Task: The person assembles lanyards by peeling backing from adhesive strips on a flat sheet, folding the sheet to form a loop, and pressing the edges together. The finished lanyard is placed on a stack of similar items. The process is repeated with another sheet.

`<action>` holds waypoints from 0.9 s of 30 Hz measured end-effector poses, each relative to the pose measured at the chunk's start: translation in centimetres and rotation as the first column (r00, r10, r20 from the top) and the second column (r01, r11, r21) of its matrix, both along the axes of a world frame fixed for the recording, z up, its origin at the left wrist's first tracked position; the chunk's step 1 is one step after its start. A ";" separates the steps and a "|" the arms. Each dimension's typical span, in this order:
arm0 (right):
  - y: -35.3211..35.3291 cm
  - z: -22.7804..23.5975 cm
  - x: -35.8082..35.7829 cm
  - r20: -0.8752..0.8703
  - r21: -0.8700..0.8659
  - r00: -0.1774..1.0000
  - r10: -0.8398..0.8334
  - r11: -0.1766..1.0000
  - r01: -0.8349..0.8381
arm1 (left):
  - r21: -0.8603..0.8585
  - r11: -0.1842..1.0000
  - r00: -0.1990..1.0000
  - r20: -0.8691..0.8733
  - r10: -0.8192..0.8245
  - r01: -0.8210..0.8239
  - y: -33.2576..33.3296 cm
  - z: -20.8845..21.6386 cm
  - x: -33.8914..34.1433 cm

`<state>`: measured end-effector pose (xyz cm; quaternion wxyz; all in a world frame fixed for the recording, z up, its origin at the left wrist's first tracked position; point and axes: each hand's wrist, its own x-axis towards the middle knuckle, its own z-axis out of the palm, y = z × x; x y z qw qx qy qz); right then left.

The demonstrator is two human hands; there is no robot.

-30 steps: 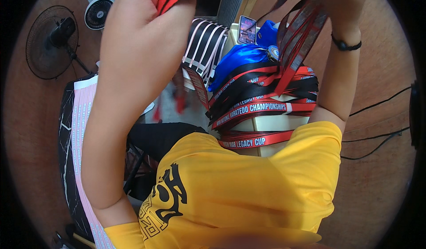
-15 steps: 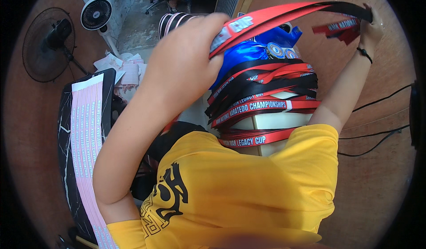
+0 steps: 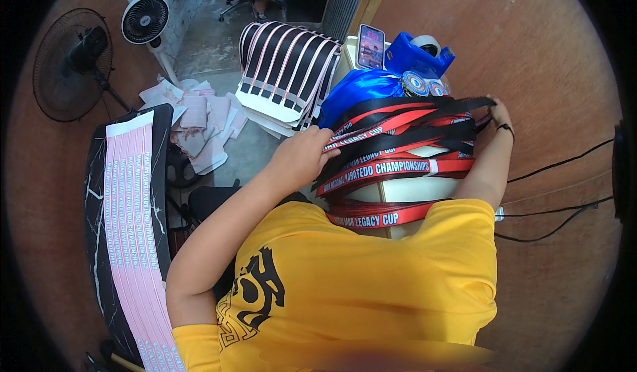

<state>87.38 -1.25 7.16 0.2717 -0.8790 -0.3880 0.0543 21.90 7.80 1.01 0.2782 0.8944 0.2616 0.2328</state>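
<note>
My left hand (image 3: pixel 306 154) pinches one end of a red-and-black medal ribbon (image 3: pixel 391 125) with white lettering. Its black far end is gripped by my right hand (image 3: pixel 502 114), which wears a dark wristband. The ribbon stretches low across a heap of similar red-and-black ribbons (image 3: pixel 371 167). These drape over the front of a cream box-like surface (image 3: pixel 411 187). Behind the heap lies shiny blue fabric (image 3: pixel 361 90), with round medals (image 3: pixel 415 83) at its right end.
A phone (image 3: pixel 370 47) and a blue tape dispenser (image 3: pixel 415 57) stand behind the medals. Black, pink-edged strips (image 3: pixel 288 67) hang at centre back. Printed pink strips (image 3: pixel 133 226) cover a black marbled board (image 3: pixel 96 239) at left. Two fans (image 3: pixel 144 19), paper scraps (image 3: pixel 199 120) and a seated person's legs lie beyond.
Both hands have come down from a raised arc, bringing the ribbon onto the heap. My left hand has moved away from the camera's near field, uncovering the hanging strips and phone.
</note>
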 end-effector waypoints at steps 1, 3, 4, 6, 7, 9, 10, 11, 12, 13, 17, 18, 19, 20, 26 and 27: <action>-1.0 -1.6 -0.8 -0.129 -0.071 0.989 -0.074 0.995 0.065 | 0.016 1.000 0.999 0.036 0.000 -0.001 0.1 -0.8 0.0; -1.9 -3.4 -2.1 -0.127 -0.412 0.974 -0.189 0.903 0.122 | -0.063 0.998 1.000 0.028 -0.011 0.012 0.4 -2.3 0.0; -2.5 -4.4 -2.7 -0.366 -0.302 0.905 -0.218 0.947 0.106 | -0.092 0.996 0.999 0.033 -0.018 0.021 0.5 -3.1 0.0; -3.0 -6.7 -3.3 -0.781 -0.031 0.620 -0.078 0.996 0.086 | -0.213 0.975 0.996 0.079 -0.052 0.068 0.9 -4.4 0.1; -2.9 -7.2 -2.8 -0.728 -0.096 0.672 -0.132 0.991 0.091 | -0.272 0.958 0.993 0.101 -0.067 0.093 1.0 -5.0 0.2; -2.6 -7.6 -1.0 -0.658 -0.257 0.725 -0.204 0.966 0.038 | -0.308 0.944 0.990 0.109 -0.091 0.121 1.0 -6.0 0.2; -2.6 -7.5 -0.1 -0.617 -0.338 0.751 -0.235 0.941 0.017 | -0.319 0.938 0.987 0.125 -0.101 0.137 1.0 -6.4 0.2; -2.5 -7.2 0.6 -0.571 -0.420 0.778 -0.263 0.908 0.000 | -0.330 0.936 0.991 0.083 -0.101 0.123 0.8 -6.7 0.3; -2.4 -7.0 0.9 -0.547 -0.456 0.792 -0.273 0.890 -0.009 | -0.331 0.937 0.994 0.052 -0.098 0.109 0.7 -7.1 0.2; -2.4 -6.6 0.9 -0.523 -0.492 0.805 -0.280 0.870 -0.016 | -0.338 0.936 0.995 0.016 -0.095 0.095 0.7 -7.4 0.2; -1.7 -5.4 -1.5 -0.534 -0.463 0.807 -0.251 0.886 -0.031 | -0.382 0.924 0.979 -0.182 -0.096 0.020 1.0 -8.5 -0.9; -1.6 -5.2 -2.2 -0.537 -0.456 0.808 -0.244 0.889 -0.034 | -0.390 0.921 0.973 -0.215 -0.082 -0.009 1.0 -8.8 -1.2; -1.4 -5.0 -2.6 -0.555 -0.457 0.796 -0.242 0.888 -0.049 | -0.401 0.915 0.964 -0.259 -0.066 -0.045 1.1 -9.0 -1.5; -1.2 -4.9 -2.8 -0.573 -0.458 0.784 -0.239 0.887 -0.064 | -0.404 0.914 0.960 -0.272 -0.070 -0.048 1.2 -9.2 -1.7; -0.1 -3.6 -2.3 -0.604 -0.501 0.705 -0.373 0.865 0.029 | -0.406 0.912 0.902 -0.412 -0.129 -0.055 1.3 -9.1 -2.5; 0.0 -2.9 -2.5 -0.612 -0.506 0.663 -0.432 0.858 0.092 | -0.402 0.914 0.886 -0.440 -0.143 -0.052 1.2 -8.9 -2.6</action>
